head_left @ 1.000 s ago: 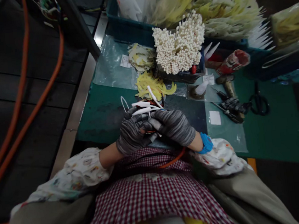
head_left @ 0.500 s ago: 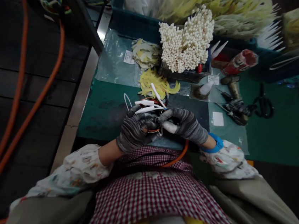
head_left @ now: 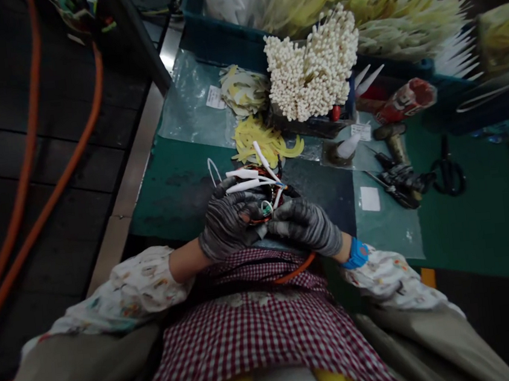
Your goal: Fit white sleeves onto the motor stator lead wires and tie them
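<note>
Both my hands wear grey striped gloves and meet at a small wire-wound stator (head_left: 277,195) with copper-coloured windings. My left hand (head_left: 225,224) is closed around its left side. My right hand (head_left: 307,224) grips the lower right edge, its fingers bent and partly hidden. White sleeved leads (head_left: 242,186) stick out to the left and upward over the windings, and a thin white wire loop rises beyond my left fingers. A little green shows between the hands. An orange cable (head_left: 295,269) runs below my right hand against the checked apron.
Behind the stator lie yellow curved strips (head_left: 261,140) and pale strips (head_left: 244,90). A bundle of white-tipped sticks (head_left: 312,66) stands beside a blue bin (head_left: 224,36). To the right are a hammer (head_left: 396,145), black scissors (head_left: 448,173) and a red can (head_left: 409,100).
My right hand has shifted down and left, from pinching near the leads to the stator's lower edge. More of the leads and the green part now shows. The view has shifted slightly.
</note>
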`<state>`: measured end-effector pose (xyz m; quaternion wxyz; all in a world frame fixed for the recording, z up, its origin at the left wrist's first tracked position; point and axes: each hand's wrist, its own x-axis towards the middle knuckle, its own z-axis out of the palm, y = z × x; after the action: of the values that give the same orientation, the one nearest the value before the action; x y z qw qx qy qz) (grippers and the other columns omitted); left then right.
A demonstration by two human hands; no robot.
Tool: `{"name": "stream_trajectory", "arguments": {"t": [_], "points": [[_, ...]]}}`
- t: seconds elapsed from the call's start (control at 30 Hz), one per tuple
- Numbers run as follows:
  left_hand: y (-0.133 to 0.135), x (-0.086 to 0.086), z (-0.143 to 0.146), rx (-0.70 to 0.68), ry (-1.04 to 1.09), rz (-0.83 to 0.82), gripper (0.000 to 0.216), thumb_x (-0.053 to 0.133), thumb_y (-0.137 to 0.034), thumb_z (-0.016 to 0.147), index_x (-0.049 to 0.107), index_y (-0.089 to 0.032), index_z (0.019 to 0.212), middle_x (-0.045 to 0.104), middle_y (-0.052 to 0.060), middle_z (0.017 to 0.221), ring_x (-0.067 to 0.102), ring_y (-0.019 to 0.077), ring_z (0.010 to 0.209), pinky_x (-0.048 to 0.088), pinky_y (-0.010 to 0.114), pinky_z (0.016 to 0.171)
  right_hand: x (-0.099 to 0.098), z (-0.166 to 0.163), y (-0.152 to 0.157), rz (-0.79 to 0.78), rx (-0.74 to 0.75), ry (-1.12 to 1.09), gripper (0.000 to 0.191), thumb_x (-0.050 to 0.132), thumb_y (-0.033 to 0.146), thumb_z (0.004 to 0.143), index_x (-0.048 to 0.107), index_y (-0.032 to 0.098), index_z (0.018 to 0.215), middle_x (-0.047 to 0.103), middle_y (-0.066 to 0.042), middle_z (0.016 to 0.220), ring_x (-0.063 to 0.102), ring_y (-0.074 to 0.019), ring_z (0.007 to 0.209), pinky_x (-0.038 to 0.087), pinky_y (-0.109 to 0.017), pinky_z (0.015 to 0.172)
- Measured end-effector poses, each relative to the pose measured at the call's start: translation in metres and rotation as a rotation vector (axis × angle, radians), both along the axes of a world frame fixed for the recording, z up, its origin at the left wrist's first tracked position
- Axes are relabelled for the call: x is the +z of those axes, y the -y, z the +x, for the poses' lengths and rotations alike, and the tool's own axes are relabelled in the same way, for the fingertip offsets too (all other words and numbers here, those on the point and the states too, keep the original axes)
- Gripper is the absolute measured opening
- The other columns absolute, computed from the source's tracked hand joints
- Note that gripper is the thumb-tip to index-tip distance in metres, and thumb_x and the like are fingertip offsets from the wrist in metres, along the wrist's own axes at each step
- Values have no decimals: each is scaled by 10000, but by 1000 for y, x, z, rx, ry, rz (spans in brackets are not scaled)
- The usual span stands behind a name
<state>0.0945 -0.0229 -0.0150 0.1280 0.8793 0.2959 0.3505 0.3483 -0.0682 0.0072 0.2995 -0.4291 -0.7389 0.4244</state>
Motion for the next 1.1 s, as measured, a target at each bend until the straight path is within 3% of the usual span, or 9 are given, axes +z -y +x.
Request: {"name": "stream_trajectory", "arguments": {"t": [0.13, 0.23, 0.4, 0.57, 0.67, 0.77, 0.87, 1.0, 1.1], "points": [[0, -2, 1, 9, -5, -15, 129, 712, -409, 971, 741, -320, 1061, 855, -7, 1149, 787, 276, 1229, 459, 573, 1331, 10, -9, 0, 67, 174, -52, 177, 684, 377, 1079, 836, 313, 1017, 845, 3, 946, 805, -204, 914, 684, -362, 896], [-1, -5, 3, 47, -51, -21, 156, 711, -441, 970, 753, -320, 1060, 855, 3, 1192, 781, 286, 1250, 489, 577, 1306, 11, -33, -19, 47, -6, 37, 227, 599, 277, 1091, 806, 270, 998, 823, -2, 913, 793, -195, 863, 688, -350, 875], [-2, -8, -4, 13, -64, 88, 122, 788, -432, 983, 752, -335, 1047, 844, -5, 1191, 783, 265, 1196, 496, 551, 1290, 12, -47, -57, 207, -203, 93, 176, 583, 256, 1075, 758, 245, 1060, 804, -102, 1133, 755, -287, 1142, 618, -521, 1147], [-2, 0, -25, 66, -119, 337, 258, 803, -399, 1000, 739, -424, 1249, 815, -35, 1217, 733, 263, 1204, 475, 542, 1260, 6, -18, -47, 262, -465, 128, 414, 684, 423, 1084, 634, 238, 1451, 730, -155, 1386, 709, -307, 1295, 592, -498, 1203], [-7, 18, -37, 43, -200, 408, 336, 760, -174, 993, 748, -387, 1253, 803, -19, 1138, 739, 250, 1110, 601, 435, 1053, -9, -15, -50, 155, -345, 244, 679, 798, 455, 991, 591, 154, 1564, 689, -233, 1510, 675, -390, 1412, 568, -589, 1246], [-14, 40, -46, -115, -377, 418, 442, 593, -13, 983, 756, -320, 1257, 813, 14, 1176, 756, 252, 1062, 585, 312, 723, -16, -21, -79, 157, -194, 272, 607, 829, 341, 936, 682, 148, 1493, 746, -199, 1482, 721, -360, 1371, 587, -564, 1235], [-21, 57, -56, -202, -456, 378, 394, 530, -27, 1011, 766, -273, 1209, 829, 37, 1114, 752, 236, 940, 513, 289, 622, -12, -31, -117, 179, -3, 221, 466, 822, 297, 936, 763, 208, 1390, 805, -93, 1421, 768, -260, 1289, 617, -419, 1171], [-22, 59, -68, -181, -509, 404, 324, 534, -56, 1016, 760, -245, 1150, 818, 28, 1042, 726, 217, 891, 542, 317, 737, -4, -36, -140, 133, 190, 181, 563, 859, 267, 926, 716, 205, 1467, 792, -98, 1440, 772, -236, 1272, 631, -390, 1146], [-20, 45, -73, -113, -368, 399, 309, 616, -116, 991, 754, -269, 1221, 808, 50, 1229, 721, 251, 1124, 558, 440, 1078, 5, -23, -131, 283, 29, 281, 709, 917, 425, 909, 674, 195, 1534, 731, -161, 1497, 745, -297, 1307, 625, -467, 1159]]}}
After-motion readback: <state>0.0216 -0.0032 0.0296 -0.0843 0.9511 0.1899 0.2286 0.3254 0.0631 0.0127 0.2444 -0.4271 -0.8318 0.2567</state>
